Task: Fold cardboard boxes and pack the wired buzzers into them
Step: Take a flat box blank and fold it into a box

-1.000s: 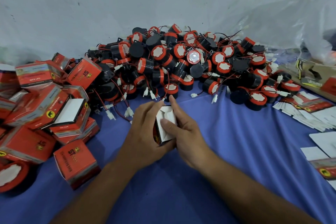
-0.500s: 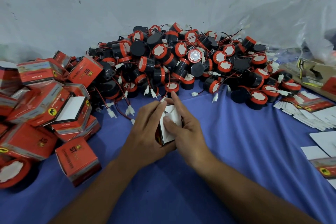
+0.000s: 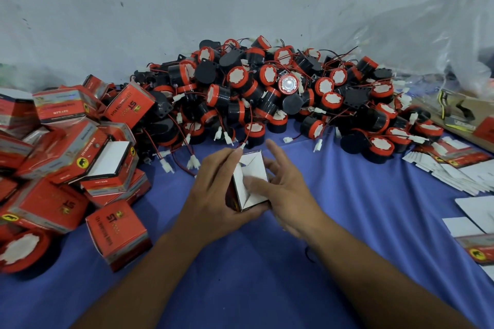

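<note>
A: Progress, then: where do we stand?

B: Mid-fold, we judge. Our left hand (image 3: 213, 195) grips one cardboard box (image 3: 250, 181) at centre, just above the blue cloth (image 3: 267, 270). Its white end flaps face us and are not yet tucked flat. Our right hand (image 3: 288, 195) is spread wide, thumb pressing a flap, the other fingers off the box.

A: Anything inside it?

B: We cannot tell; the flaps hide the inside.

A: And the counts?

B: One box in hand. At 9 o'clock the pile of red boxes (image 3: 61, 147) holds more than ten, one with a white flap up. Whether all are filled we cannot see. At 12 o'clock the heap of wired buzzers (image 3: 267, 93) runs to dozens, too tangled to count. At 3 o'clock flat box blanks (image 3: 454, 171) lie in stacks, uncounted. We judge most of the work is left.
</note>
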